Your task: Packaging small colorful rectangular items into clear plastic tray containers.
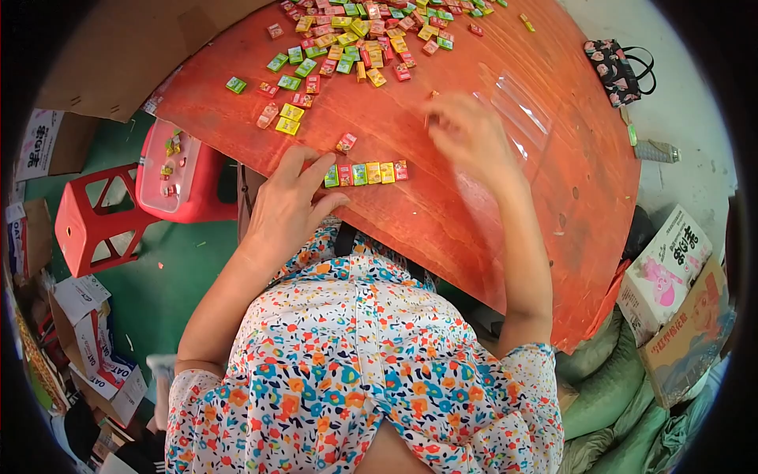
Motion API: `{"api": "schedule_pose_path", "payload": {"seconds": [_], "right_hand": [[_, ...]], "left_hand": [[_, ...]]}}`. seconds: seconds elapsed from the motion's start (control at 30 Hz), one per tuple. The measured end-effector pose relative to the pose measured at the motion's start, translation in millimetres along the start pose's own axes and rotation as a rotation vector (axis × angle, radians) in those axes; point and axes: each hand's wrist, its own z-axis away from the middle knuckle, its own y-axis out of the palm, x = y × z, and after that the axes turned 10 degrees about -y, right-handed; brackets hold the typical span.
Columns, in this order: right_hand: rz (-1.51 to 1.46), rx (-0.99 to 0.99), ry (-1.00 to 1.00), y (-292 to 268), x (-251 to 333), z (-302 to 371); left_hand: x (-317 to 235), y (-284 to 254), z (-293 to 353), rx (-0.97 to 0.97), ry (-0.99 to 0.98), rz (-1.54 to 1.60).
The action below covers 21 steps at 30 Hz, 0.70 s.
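A short row of small coloured packets (367,174), green, red and yellow, lies side by side near the table's front edge. My left hand (288,193) rests at the row's left end, thumb and forefinger apart on either side of the green end packet. A single red packet (346,142) lies just beyond the row. My right hand (474,138) hangs over the table to the right of the row, its fingers curled and smeared by motion; whether anything is in them cannot be made out. Beside it lies a clear plastic sheet or bag (521,107).
Many loose packets (347,39) are heaped at the table's (584,213) far side. To the left stand a red stool (99,217) and a pink tub (193,178) with several packets on top. Cardboard boxes (663,272) stand at right; a patterned handbag (612,75) lies beyond.
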Motion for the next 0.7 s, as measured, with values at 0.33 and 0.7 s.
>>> {"api": "schedule_pose_path", "payload": {"seconds": [0.33,0.7], "right_hand": [[-0.056,0.026,-0.040,21.3,42.3,40.2],[-0.065,-0.163,0.043,-5.3,32.8,76.6]], "left_hand": [[-12.4,5.3,-14.7,0.032,0.102,-0.110],[-53.8,32.0,-54.5,0.111,0.317,-0.052]]}}
